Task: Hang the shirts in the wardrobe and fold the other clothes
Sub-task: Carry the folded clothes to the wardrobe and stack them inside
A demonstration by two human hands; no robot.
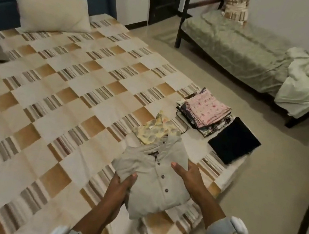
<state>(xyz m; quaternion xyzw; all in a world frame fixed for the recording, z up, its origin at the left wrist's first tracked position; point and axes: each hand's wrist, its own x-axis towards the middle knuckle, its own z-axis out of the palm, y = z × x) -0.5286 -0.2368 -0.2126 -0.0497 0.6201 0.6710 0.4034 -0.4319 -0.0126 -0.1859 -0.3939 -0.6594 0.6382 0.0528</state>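
Two hands on folded grey shirt point(157, 179), near right corner of checked bed point(57, 90) — left hand point(119, 186) grips its left edge, thumb on top; right hand point(189, 175) flat, fingers straight, pressing right side. Folded clothes stack point(206, 112) just beyond.

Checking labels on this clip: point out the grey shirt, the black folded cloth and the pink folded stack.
grey shirt point(160, 180): head view, button placket.
black cloth point(234, 140): head view, top face.
pink stack point(207, 109): head view, top piece.
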